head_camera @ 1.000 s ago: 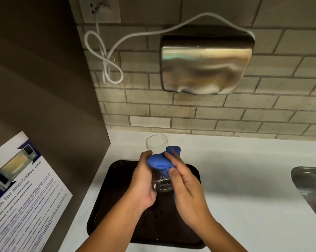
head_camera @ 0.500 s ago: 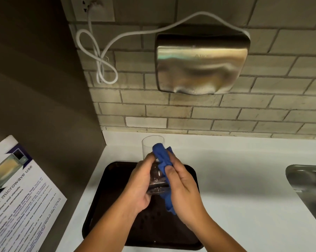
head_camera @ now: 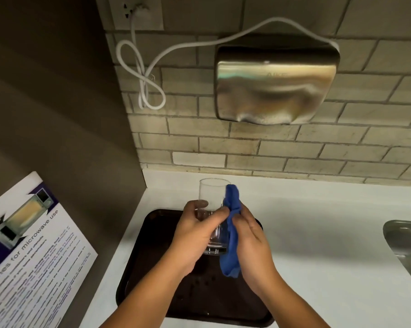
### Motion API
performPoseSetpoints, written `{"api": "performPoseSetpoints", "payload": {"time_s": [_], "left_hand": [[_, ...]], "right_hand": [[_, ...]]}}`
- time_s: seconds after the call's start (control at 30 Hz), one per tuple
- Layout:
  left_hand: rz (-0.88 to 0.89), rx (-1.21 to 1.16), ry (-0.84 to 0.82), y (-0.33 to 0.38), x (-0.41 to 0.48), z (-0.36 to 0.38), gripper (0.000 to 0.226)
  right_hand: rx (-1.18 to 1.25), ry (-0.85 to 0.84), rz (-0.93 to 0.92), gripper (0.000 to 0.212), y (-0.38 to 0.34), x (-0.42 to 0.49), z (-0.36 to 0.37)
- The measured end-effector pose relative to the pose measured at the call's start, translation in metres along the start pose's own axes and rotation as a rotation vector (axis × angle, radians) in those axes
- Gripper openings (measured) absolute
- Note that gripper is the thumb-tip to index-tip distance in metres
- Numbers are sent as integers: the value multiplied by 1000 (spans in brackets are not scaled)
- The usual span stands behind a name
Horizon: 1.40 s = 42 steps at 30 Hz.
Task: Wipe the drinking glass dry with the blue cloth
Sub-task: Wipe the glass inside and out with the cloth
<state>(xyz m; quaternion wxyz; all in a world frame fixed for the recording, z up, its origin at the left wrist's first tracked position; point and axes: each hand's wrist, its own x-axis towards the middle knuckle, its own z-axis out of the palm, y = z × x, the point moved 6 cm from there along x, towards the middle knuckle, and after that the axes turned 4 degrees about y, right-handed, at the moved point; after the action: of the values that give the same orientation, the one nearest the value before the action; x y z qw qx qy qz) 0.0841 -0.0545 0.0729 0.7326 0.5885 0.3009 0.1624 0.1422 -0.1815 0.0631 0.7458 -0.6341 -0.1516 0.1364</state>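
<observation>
A clear drinking glass (head_camera: pixel 212 195) is held upright above a dark tray (head_camera: pixel 150 268). My left hand (head_camera: pixel 195 235) wraps around its lower half from the left, thumb across the front. My right hand (head_camera: pixel 251 247) presses a bunched blue cloth (head_camera: pixel 232 230) against the glass's right side. The cloth runs from near the rim down past the base and hangs below it. The glass's upper part and rim are bare.
The tray lies on a white counter (head_camera: pixel 318 233) with water drops on it. A steel sink (head_camera: pixel 405 245) is at the right edge. On the tiled wall hang a metal hand dryer (head_camera: pixel 275 84) and its looped white cord (head_camera: pixel 143 74). A microwave notice (head_camera: pixel 29 252) is on the left panel.
The blue cloth has slid from the front of the glass to its right side and now hangs lower. My left thumb has come across the front of the glass.
</observation>
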Motion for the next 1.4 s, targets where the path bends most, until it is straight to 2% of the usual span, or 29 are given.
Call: {"api": "performPoseSetpoints", "payload": {"time_s": [0.07, 0.13, 0.27, 0.37, 0.43, 0.53, 0.6, 0.7, 0.77, 0.83, 0.87, 0.93, 1.0, 1.1, 1.17, 1.23, 1.33, 1.4], "left_hand": [[86, 90, 31, -1, 2, -3, 53], [175, 186, 57, 0, 4, -6, 64], [327, 453, 144, 6, 2, -11, 74], [407, 567, 142, 6, -4, -7, 84], [445, 601, 146, 7, -7, -6, 85], [483, 640, 173, 10, -10, -8, 84], [523, 654, 191, 14, -13, -7, 82], [525, 626, 195, 15, -14, -5, 82], [481, 596, 181, 13, -13, -5, 83], [489, 601, 192, 13, -14, -5, 83], [519, 614, 203, 15, -15, -5, 83], [558, 634, 215, 17, -17, -4, 82], [562, 656, 215, 18, -17, -4, 81], [566, 696, 218, 16, -16, -4, 83], [546, 673, 224, 15, -15, -3, 80], [434, 555, 186, 11, -14, -3, 69], [67, 82, 46, -7, -7, 4, 59], [-118, -161, 27, -11, -7, 7, 57]], "right_hand": [[132, 31, 155, 53, 13, 7, -5], [215, 26, 215, 43, 16, 8, -6], [210, 61, 88, 47, 8, 12, -15], [164, 66, 91, 47, 8, 16, -14], [129, 73, 95, 47, 12, 19, -15], [-7, 67, 30, 35, 1, 9, -8], [-26, 81, -4, 47, -1, 7, -8], [23, 98, 33, 31, 1, 15, -12], [-34, 71, 15, 33, -3, 13, -7], [-120, 44, -50, 46, -9, 7, -2], [-126, 56, -47, 49, -9, 7, -3], [-50, 75, -8, 36, -7, 14, -10], [2, 121, 96, 46, 1, 21, -19], [-64, 80, 41, 33, -7, 16, -13], [-55, 84, 24, 34, -10, 15, -12], [-34, 97, 69, 42, -7, 19, -16], [-58, 68, 28, 40, -18, 14, -16], [-143, -16, -71, 37, -27, 2, -9]]}}
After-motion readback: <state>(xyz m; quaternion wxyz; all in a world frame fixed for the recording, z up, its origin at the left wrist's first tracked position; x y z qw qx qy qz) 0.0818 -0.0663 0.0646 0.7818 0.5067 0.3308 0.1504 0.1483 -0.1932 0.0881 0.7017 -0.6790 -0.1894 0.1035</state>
